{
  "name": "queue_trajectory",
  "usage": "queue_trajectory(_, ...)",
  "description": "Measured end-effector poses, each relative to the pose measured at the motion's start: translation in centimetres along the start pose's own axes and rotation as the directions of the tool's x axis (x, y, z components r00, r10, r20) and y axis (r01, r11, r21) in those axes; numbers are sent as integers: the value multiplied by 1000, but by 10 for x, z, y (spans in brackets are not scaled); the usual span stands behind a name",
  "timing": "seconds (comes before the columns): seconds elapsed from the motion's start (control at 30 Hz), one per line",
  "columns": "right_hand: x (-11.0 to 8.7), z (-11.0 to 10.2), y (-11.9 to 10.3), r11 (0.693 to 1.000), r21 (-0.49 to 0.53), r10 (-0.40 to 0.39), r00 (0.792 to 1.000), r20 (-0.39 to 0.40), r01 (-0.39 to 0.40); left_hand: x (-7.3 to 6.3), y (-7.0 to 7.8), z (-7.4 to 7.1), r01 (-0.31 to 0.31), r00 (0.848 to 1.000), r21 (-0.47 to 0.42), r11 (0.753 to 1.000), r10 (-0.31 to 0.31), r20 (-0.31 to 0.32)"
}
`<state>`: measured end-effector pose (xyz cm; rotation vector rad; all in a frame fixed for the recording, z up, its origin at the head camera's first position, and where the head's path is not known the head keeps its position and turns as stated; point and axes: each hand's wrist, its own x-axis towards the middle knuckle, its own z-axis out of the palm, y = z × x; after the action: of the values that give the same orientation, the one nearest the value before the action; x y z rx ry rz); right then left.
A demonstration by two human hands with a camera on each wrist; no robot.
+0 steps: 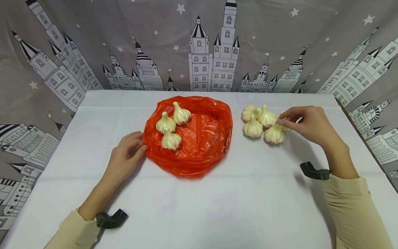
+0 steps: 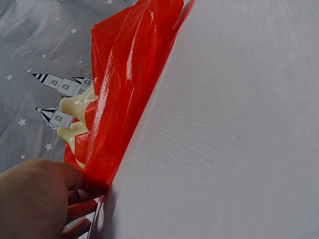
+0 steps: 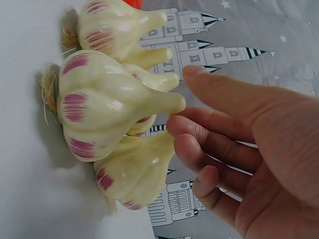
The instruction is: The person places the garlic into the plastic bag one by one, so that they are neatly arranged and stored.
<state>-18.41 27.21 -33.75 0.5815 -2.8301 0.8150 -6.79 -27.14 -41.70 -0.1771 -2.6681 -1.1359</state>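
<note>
A red plastic bag (image 1: pixel 199 166) lies spread on the white table with its rim rolled into a low wall. Three garlic bulbs (image 1: pixel 171 140) sit in its left part. At the bag's left edge my left hand (image 1: pixel 126 155) pinches the rim between thumb and fingers; in the left wrist view part of the grip is hidden. Several more garlic bulbs (image 1: pixel 252 128) are clustered right of the bag. Over their right side is my right hand (image 1: pixel 308 124), thumb and fingers apart around the neck of the front garlic bulb (image 3: pixel 104 107), without a visible grip on it.
A white cloth (image 1: pixel 199 207) covers the table. Behind it hangs a grey curtain (image 1: pixel 168 45) printed with castles and stars. A black wrist device (image 1: pixel 112 219) is on the left wrist, another black wrist device (image 1: pixel 314 172) on the right.
</note>
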Motion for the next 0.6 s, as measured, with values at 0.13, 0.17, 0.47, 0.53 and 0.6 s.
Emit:
queue_trajectory(0.13, 1, 2, 0, 1000, -2, 0, 1000, 17, 0, 1, 1, 0, 1, 1000, 4, 1000, -1, -7)
queue_trajectory(0.17, 1, 2, 0, 1000, 0, 1, 1000, 21, -1, 1, 1, 0, 4, 1000, 3, 1000, -4, -8)
queue_trajectory(0.47, 1, 5, 1, 999, 20, 24, 998, 63, -25, 0, 0, 0, 14, 1000, -2, 1000, -14, -2)
queue_trajectory(0.53, 1, 6, 0, 1000, 20, 14, 998, 67, -15, -1, 1, 0, 14, 1000, 0, 1000, -14, -3)
queue_trajectory(0.6, 1, 6, 0, 1000, 14, 7, 998, 65, -8, -1, 0, 0, 12, 1000, -2, 1000, -12, -5)
